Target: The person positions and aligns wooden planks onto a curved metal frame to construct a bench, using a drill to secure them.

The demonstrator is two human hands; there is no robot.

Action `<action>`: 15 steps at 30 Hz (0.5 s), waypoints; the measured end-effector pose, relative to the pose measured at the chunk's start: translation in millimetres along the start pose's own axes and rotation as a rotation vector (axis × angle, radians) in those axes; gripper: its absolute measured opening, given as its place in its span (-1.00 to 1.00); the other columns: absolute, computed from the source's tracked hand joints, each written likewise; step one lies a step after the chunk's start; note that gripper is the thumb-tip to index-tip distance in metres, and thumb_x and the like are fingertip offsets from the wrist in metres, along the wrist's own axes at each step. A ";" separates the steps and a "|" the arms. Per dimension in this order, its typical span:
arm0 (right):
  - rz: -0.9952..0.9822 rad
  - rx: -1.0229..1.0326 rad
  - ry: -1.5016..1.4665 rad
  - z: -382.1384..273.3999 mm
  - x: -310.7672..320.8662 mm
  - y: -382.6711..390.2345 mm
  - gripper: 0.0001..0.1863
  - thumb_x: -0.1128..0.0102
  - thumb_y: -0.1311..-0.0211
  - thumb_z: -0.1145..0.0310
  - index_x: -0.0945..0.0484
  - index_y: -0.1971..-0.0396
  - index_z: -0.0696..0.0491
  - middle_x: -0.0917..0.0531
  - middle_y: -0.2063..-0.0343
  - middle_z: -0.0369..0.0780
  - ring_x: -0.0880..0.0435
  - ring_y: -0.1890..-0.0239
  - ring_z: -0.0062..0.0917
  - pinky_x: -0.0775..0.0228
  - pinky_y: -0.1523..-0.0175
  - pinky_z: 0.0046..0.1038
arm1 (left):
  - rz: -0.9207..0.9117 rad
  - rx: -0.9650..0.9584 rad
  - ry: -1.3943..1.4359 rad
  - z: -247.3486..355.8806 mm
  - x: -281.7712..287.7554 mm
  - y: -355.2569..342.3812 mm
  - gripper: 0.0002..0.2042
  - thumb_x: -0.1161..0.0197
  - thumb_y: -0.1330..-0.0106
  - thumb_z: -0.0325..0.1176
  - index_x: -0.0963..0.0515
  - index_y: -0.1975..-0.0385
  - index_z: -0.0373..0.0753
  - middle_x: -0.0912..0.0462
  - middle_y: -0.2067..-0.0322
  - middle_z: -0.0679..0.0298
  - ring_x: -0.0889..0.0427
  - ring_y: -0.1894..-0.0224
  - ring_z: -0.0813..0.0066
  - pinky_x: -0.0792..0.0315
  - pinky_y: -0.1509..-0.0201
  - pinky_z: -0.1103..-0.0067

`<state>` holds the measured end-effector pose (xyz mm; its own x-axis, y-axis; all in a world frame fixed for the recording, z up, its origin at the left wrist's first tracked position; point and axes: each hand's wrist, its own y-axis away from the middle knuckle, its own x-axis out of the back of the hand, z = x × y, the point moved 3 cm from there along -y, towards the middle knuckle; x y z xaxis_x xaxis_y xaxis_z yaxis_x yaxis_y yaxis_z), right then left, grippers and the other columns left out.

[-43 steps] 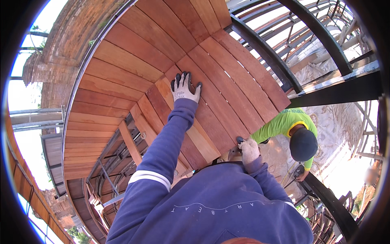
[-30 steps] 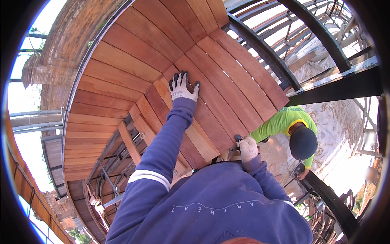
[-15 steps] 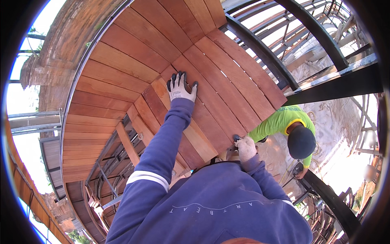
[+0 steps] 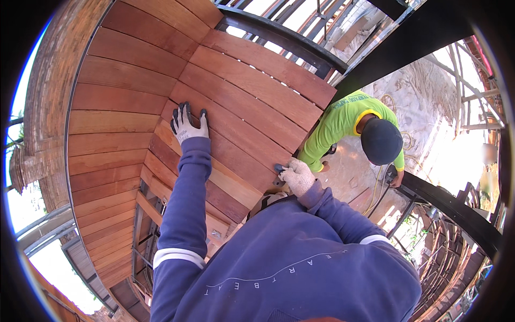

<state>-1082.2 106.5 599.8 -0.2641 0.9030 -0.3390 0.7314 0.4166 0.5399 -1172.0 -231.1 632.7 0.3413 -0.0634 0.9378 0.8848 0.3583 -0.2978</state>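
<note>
In a grey glove with dark fingertips, my left hand (image 4: 189,124) lies with fingers spread on the reddish-brown wooden boards (image 4: 241,140), near where they meet the curved plank wall (image 4: 115,122). The boards lie side by side with narrow gaps between them. My right hand (image 4: 298,177), in a pale glove, is at the boards' near right end, close to my body. Its fingers are curled and closed; whatever is inside them is too small or hidden to name.
A person in a bright green shirt (image 4: 335,126) and dark cap bends below the boards' right end. Black steel beams (image 4: 397,48) cross the upper right, and another black beam (image 4: 450,209) runs at lower right. Pale sheeting (image 4: 429,102) covers the ground below.
The view has swung, so boards, beams and the other person appear further left. My left hand stays flat on the boards. My right hand remains at their end, its fingers curled.
</note>
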 end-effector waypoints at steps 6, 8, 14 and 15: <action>0.027 0.011 0.031 9.5 2.5 -3.0 -0.89 -0.14 -0.21 0.47 -0.55 0.38 0.21 -0.55 0.53 -0.34 -0.47 0.46 -0.70 -0.36 0.37 -0.54 | -0.006 0.000 0.019 1.9 2.5 0.4 -0.41 -0.21 -0.33 0.00 -0.41 -0.29 -0.17 -0.36 -0.35 0.11 -0.22 -0.43 0.07 0.02 -0.51 0.20; 0.026 0.019 0.026 5.4 1.3 -2.5 -0.90 -0.13 -0.21 0.47 -0.56 0.39 0.21 -0.55 0.53 -0.34 -0.47 0.46 -0.70 -0.36 0.37 -0.54 | -0.008 0.003 0.023 2.4 2.5 -0.1 -0.41 -0.21 -0.33 0.00 -0.41 -0.29 -0.17 -0.36 -0.35 0.10 -0.22 -0.43 0.07 0.03 -0.51 0.20; 0.034 0.014 0.014 4.6 0.9 -2.3 -0.91 -0.12 -0.20 0.48 -0.52 0.40 0.20 -0.54 0.54 -0.34 -0.47 0.47 -0.71 -0.36 0.38 -0.54 | -0.011 0.004 0.027 2.9 3.8 0.0 -0.41 -0.21 -0.33 0.01 -0.41 -0.28 -0.19 -0.37 -0.34 0.09 -0.22 -0.43 0.06 0.02 -0.51 0.20; 0.033 0.023 0.052 1.4 0.7 -1.4 -0.92 -0.12 -0.20 0.49 -0.52 0.41 0.20 -0.54 0.54 -0.34 -0.47 0.47 -0.71 -0.36 0.38 -0.53 | -0.007 0.004 0.032 4.0 4.5 0.2 -0.41 -0.21 -0.33 0.00 -0.41 -0.28 -0.19 -0.37 -0.33 0.09 -0.22 -0.43 0.06 0.02 -0.51 0.20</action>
<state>-1082.5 106.4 597.7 -0.2716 0.9206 -0.2805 0.7544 0.3847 0.5319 -1171.5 -227.6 637.6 0.3450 -0.0961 0.9337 0.8860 0.3616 -0.2902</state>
